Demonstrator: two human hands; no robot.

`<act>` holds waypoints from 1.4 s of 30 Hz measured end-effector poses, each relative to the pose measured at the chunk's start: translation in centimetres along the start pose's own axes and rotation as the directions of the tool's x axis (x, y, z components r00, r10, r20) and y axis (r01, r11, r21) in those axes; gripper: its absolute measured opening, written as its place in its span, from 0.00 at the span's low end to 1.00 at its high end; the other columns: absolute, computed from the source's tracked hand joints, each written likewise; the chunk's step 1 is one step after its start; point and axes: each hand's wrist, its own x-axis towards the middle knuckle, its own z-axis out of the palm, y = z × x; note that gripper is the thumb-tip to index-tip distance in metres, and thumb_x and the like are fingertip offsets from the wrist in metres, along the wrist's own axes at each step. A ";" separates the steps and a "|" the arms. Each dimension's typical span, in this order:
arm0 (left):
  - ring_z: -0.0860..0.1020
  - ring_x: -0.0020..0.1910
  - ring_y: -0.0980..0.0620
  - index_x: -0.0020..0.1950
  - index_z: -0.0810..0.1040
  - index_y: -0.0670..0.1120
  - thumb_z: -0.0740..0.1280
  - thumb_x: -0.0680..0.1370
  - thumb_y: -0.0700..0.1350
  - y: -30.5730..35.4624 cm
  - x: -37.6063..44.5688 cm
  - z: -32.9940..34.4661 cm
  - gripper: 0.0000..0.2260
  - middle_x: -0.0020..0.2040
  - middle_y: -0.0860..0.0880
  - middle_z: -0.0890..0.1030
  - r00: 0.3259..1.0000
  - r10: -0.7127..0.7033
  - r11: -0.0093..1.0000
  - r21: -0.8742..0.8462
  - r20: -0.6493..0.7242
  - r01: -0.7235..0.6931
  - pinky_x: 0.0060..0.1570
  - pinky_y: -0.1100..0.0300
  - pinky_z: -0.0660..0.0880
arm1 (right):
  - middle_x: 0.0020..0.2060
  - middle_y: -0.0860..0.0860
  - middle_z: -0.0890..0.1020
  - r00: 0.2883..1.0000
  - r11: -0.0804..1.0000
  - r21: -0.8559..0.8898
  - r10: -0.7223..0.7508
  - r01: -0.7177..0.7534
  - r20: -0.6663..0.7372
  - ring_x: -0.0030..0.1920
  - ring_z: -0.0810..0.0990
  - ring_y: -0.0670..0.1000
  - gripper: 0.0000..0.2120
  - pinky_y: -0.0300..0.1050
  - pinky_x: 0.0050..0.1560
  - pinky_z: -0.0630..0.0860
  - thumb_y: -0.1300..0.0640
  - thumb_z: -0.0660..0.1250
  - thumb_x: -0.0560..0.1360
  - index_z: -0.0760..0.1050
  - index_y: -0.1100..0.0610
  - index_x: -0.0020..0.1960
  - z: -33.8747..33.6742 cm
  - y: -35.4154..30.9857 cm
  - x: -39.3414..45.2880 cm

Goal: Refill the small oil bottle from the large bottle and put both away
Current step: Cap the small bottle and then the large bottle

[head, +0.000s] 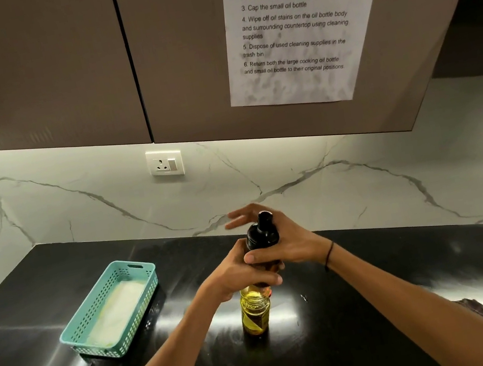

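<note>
Capping step appears in hand. The left hand (243, 274) is gripping the small bottle (262, 243), raised above the desk (384, 303); the right hand (283, 241) is wrapping its black cap (263, 230), some fingers extended. The large bottle (255, 311) is standing upright at six o'clock below. Next: tightening, then setting down.

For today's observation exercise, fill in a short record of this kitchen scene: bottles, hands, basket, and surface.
small bottle: dark, black pump cap, held above the counter
left hand: grips the small bottle's body
right hand: thumb across the bottle under the cap, fingers straight behind it
large bottle: yellow oil, upright on counter, top hidden by hands
basket: teal, to the left, white cloth inside
counter: glossy black
</note>
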 end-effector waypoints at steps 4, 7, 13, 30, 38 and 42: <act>0.86 0.56 0.43 0.63 0.76 0.48 0.80 0.67 0.33 -0.3 0.4 0.5 0.29 0.52 0.44 0.86 1.000 0.002 1.000 0.007 -0.027 -0.002 0.57 0.47 0.84 | 0.54 0.55 0.87 0.992 0.995 0.089 0.054 -0.043 -0.117 0.69 0.79 0.50 0.12 0.56 0.71 0.75 0.62 0.74 0.75 0.80 0.60 0.58 1.2 0.4 -0.7; 0.85 0.47 0.48 0.62 0.74 0.49 0.78 0.68 0.30 -0.5 0.5 1.0 0.28 0.44 0.47 0.84 0.997 0.029 0.999 0.022 -0.071 -0.027 0.51 0.50 0.85 | 0.53 0.52 0.87 0.967 0.991 0.117 0.092 -0.066 -0.237 0.68 0.80 0.45 0.10 0.41 0.67 0.76 0.67 0.74 0.74 0.82 0.58 0.54 2.1 0.5 -1.1; 0.86 0.49 0.54 0.73 0.67 0.48 0.78 0.67 0.26 -1.0 1.4 2.4 0.40 0.54 0.46 0.82 0.979 0.082 0.996 -0.027 -0.186 -0.089 0.49 0.57 0.84 | 0.55 0.49 0.87 0.910 0.997 0.065 0.073 -0.051 -0.408 0.64 0.82 0.44 0.11 0.37 0.64 0.76 0.62 0.75 0.71 0.83 0.55 0.53 2.6 1.0 -0.9; 0.83 0.38 0.49 0.65 0.73 0.40 0.78 0.66 0.35 -1.5 4.3 4.0 0.30 0.47 0.40 0.82 0.968 0.158 0.987 0.059 -0.193 -0.149 0.40 0.43 0.82 | 0.55 0.50 0.82 0.900 0.897 -0.269 0.243 -0.350 -0.362 0.56 0.80 0.50 0.37 0.45 0.59 0.79 0.40 0.83 0.64 0.73 0.52 0.67 -1.1 3.1 -4.1; 0.83 0.52 0.64 0.71 0.69 0.38 0.80 0.68 0.28 -3.1 6.9 7.2 0.35 0.57 0.48 0.80 0.968 0.177 0.984 -0.002 -0.179 -0.180 0.52 0.66 0.80 | 0.55 0.50 0.84 0.826 0.879 -0.220 0.275 -0.424 -0.491 0.56 0.83 0.51 0.34 0.50 0.59 0.81 0.42 0.83 0.63 0.75 0.53 0.64 -1.8 4.7 -6.7; 0.86 0.57 0.51 0.75 0.68 0.41 0.77 0.71 0.26 -5.2 7.2 8.9 0.35 0.63 0.39 0.82 0.990 -0.006 0.937 -0.347 -0.142 -0.044 0.51 0.61 0.83 | 0.57 0.51 0.84 0.783 0.846 -0.245 0.277 -0.473 -0.557 0.58 0.83 0.52 0.34 0.50 0.58 0.82 0.44 0.83 0.65 0.74 0.55 0.64 -2.7 6.0 -8.2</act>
